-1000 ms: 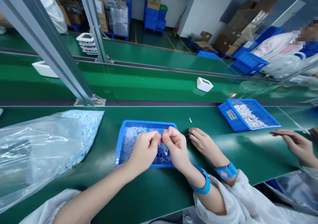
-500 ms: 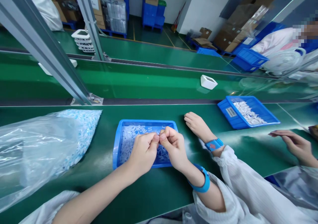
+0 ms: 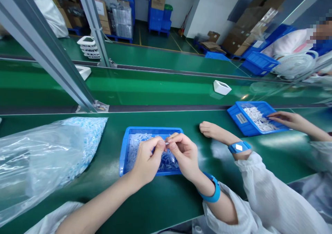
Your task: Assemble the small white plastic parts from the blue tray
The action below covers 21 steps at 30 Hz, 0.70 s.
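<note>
Both hands met over the blue tray [image 3: 124,154]: the left hand [image 3: 147,161] and right hand [image 3: 183,154] pinched one small white part [image 3: 166,143] between their fingertips, just above the loose parts beneath. The step looked like fitting or separating it; next would call for fine, steady fingertip pressure.

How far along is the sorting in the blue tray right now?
Nothing finished shows. In hand: left hand and right hand pinch one small white piece between their fingers over the blue tray. Left: many pieces in the tray and a full clear bag beside it.
</note>
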Tool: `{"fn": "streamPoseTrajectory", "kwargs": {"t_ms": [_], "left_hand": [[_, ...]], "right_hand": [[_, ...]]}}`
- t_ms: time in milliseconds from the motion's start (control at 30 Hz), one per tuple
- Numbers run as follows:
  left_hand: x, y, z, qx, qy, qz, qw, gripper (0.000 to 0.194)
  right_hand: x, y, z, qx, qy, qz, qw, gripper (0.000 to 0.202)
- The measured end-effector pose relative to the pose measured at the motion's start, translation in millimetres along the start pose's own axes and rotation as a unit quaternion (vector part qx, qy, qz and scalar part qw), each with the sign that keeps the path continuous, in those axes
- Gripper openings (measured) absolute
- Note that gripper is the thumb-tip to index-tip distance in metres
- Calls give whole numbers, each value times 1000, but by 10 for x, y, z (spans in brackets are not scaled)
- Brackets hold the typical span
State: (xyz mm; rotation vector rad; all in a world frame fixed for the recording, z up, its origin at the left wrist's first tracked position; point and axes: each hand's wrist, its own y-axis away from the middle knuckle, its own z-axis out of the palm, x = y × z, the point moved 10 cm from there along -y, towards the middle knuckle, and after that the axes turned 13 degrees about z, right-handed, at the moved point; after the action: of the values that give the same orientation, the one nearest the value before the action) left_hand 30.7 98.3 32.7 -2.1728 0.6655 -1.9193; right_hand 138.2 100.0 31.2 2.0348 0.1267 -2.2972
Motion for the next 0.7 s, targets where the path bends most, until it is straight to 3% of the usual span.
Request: {"fn": "streamPoseTrajectory", "kwargs": {"t_ms": [233, 533, 633, 700], "left_hand": [[202, -16, -13, -2, -89, 80, 993, 32], [-32, -31, 128, -81, -118, -9, 990, 34], [-90, -27, 177, -99, -58, -51, 992, 34], [-139, -21, 143, -97, -57, -81, 990, 30]], "right_hand": [[-21, 17, 33, -31, -21, -1, 999, 18], [-29, -70, 61, -95, 102, 35, 990, 28], [-143, -157, -189, -96, 231, 43, 967, 24], [-233, -233, -559, -31, 332, 44, 942, 23]]}}
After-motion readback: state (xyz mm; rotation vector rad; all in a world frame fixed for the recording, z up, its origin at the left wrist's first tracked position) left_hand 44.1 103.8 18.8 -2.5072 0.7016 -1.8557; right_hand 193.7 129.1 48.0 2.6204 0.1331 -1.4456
